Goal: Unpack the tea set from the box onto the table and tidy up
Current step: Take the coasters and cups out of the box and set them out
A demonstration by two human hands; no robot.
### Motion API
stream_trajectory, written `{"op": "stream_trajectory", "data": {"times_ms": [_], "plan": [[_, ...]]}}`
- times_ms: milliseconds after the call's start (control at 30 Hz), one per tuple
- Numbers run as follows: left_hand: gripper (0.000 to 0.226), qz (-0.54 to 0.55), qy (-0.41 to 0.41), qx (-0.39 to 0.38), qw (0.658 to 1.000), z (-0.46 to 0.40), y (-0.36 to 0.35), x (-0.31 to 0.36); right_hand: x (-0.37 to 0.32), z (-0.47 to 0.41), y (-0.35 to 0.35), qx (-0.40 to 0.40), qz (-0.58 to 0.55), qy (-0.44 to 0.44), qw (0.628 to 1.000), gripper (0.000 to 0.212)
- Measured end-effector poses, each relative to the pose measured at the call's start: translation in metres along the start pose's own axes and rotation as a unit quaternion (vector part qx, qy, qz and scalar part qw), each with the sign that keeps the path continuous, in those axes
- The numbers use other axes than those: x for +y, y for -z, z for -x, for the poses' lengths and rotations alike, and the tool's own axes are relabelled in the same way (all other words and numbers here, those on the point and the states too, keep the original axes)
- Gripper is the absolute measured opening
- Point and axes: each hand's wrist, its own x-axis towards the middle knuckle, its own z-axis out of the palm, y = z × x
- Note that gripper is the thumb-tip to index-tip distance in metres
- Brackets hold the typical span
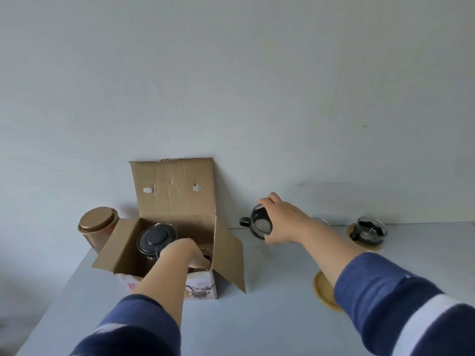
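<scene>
- The right hand (280, 219) is closed around a glass cup with a black handle (259, 223), holding it tilted in the air above the table (257, 317), to the right of the cardboard box (174, 253).
- The left hand (185, 253) reaches down inside the box beside the teapot (156, 240); its fingers are hidden, so I cannot tell whether it grips anything.
- Risk: the cup is glass and held from the side, so a loose grip could drop it onto the hard table.
- Risk: pulling the left hand up could snag the right flap (228, 255) or knock the teapot.
- Another cup (370, 231) already sits on a coaster (377, 246) at the far right. A second coaster (323, 289), nearer, is partly hidden by the forearm.
- A copper tin (99, 224) stands just left of the box, near the table's left edge, so there is little room there.
- Open table lies in front and between box and coasters.
</scene>
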Motion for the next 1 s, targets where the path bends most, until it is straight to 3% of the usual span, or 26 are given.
{"op": "stream_trajectory", "data": {"times_ms": [67, 167, 333, 433, 667, 1000], "plan": [[0.067, 0.021, 0.003, 0.010, 1.000, 0.012, 0.013, -0.002, 0.012, 0.012, -0.001, -0.006, -0.033, -0.024, 0.999, 0.086], [0.064, 0.025, -0.004, 0.084, 0.996, 0.035, 0.033, -0.002, 0.030, 0.030, -0.002, -0.012, -0.083, -0.056, 0.995, 0.090], [0.090, 0.046, -0.069, 0.166, 0.983, 0.073, 0.043, 0.028, 0.063, 0.056, -0.002, -0.003, -0.143, -0.100, 0.985, 0.096], [0.079, 0.063, -0.112, 0.178, 0.976, 0.090, 0.029, 0.063, 0.092, 0.073, -0.005, 0.016, -0.203, -0.134, 0.970, 0.093], [0.072, 0.093, -0.165, 0.162, 0.968, 0.096, -0.044, 0.161, 0.172, 0.116, -0.028, 0.039, -0.252, -0.224, 0.941, 0.092], [0.081, 0.026, -0.206, 0.097, 0.973, 0.081, -0.126, 0.250, 0.259, 0.164, -0.069, -0.022, -0.220, -0.268, 0.938, 0.090]]}}
